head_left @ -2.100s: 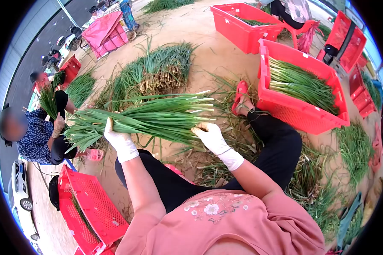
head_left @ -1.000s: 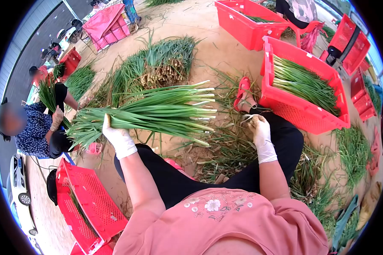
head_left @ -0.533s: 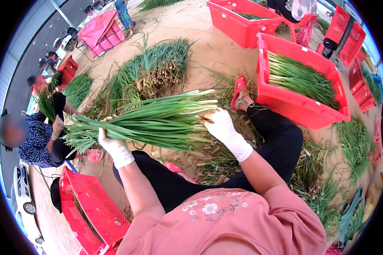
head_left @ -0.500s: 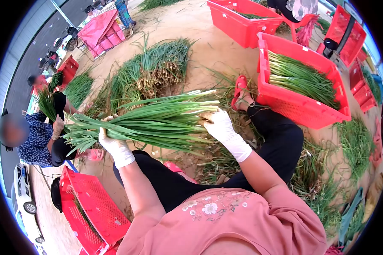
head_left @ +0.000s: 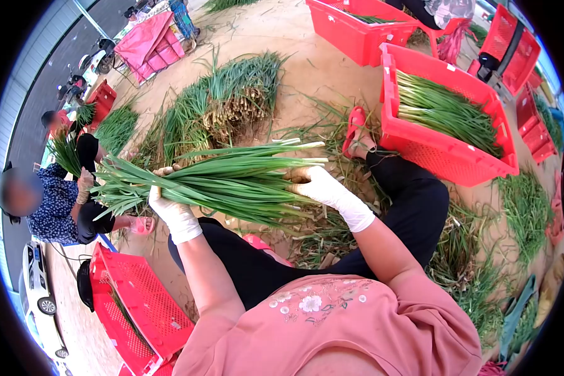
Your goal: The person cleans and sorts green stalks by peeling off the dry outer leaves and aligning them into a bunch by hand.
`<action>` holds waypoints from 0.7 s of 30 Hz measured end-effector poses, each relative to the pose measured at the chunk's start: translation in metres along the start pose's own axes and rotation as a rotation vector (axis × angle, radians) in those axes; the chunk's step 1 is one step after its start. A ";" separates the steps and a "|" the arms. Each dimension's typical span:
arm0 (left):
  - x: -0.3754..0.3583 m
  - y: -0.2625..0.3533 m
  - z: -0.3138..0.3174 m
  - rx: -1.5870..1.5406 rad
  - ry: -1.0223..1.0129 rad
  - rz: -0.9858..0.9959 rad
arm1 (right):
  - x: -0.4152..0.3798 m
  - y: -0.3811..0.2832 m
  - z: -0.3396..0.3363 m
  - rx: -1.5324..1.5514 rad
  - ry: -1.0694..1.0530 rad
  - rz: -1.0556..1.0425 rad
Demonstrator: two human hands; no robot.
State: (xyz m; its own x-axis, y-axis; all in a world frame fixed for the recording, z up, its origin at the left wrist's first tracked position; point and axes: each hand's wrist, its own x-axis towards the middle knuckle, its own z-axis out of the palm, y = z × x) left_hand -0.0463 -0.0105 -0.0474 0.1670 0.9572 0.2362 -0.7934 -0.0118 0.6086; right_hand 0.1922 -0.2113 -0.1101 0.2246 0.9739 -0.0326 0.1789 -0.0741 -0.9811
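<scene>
Looks like a covered, open-sided produce packing spot, tbh. Cut greens [head_left: 241, 84] are heaped on the bare floor [head_left: 319, 75], red crates [head_left: 445, 147] are filled with more, and parked vehicles [head_left: 41, 282] can be seen just outside.

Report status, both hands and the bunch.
Left hand gripping green bunch mid-length; right hand at its pale ends. Bunch held off the ground. Nothing visibly blocking.

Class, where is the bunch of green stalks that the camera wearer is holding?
In the head view, the bunch is left of centre, below the heap, with the left hand around its leafy part and the right hand at its pale ends.
</scene>
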 end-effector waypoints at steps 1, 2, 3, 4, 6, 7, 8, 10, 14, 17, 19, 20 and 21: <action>0.000 0.000 0.000 -0.014 -0.008 0.010 | 0.001 0.003 -0.001 -0.024 -0.039 0.000; 0.000 0.000 0.000 -0.013 -0.009 0.009 | 0.002 0.005 -0.002 -0.047 -0.078 -0.001; 0.000 0.000 0.000 -0.007 -0.026 0.010 | 0.001 0.007 -0.002 -0.046 -0.078 -0.001; 0.000 0.001 0.000 -0.002 -0.043 0.011 | 0.000 0.008 -0.002 -0.080 -0.093 -0.017; -0.002 0.001 0.003 0.014 -0.037 0.013 | 0.000 0.014 0.000 -0.176 -0.092 -0.040; -0.004 0.001 0.004 0.029 -0.030 0.015 | -0.002 0.017 -0.001 -0.175 -0.093 -0.039; -0.005 0.001 0.004 0.033 -0.030 0.014 | -0.004 0.022 -0.003 -0.282 -0.078 -0.027; -0.006 0.002 0.003 0.050 -0.073 -0.008 | -0.012 0.025 -0.008 -0.561 -0.038 -0.012; -0.006 0.009 0.002 0.096 -0.109 -0.002 | -0.033 0.094 -0.034 -0.895 0.140 0.289; 0.004 0.020 -0.011 0.066 -0.070 0.090 | -0.064 0.143 -0.074 -1.052 0.166 0.821; 0.005 0.023 -0.014 -0.017 -0.119 0.101 | -0.071 0.081 -0.059 -1.370 0.289 0.498; 0.003 0.025 -0.012 0.002 -0.084 0.106 | -0.062 0.074 -0.050 -1.161 0.314 0.268; 0.002 0.026 -0.012 0.021 -0.049 0.111 | -0.052 0.067 -0.041 -0.944 0.331 0.047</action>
State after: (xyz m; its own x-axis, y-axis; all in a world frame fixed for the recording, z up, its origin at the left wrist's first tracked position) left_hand -0.0739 -0.0055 -0.0398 0.1078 0.9345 0.3393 -0.7964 -0.1231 0.5921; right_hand 0.2313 -0.2760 -0.1665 0.4804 0.8677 0.1280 0.8181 -0.3907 -0.4219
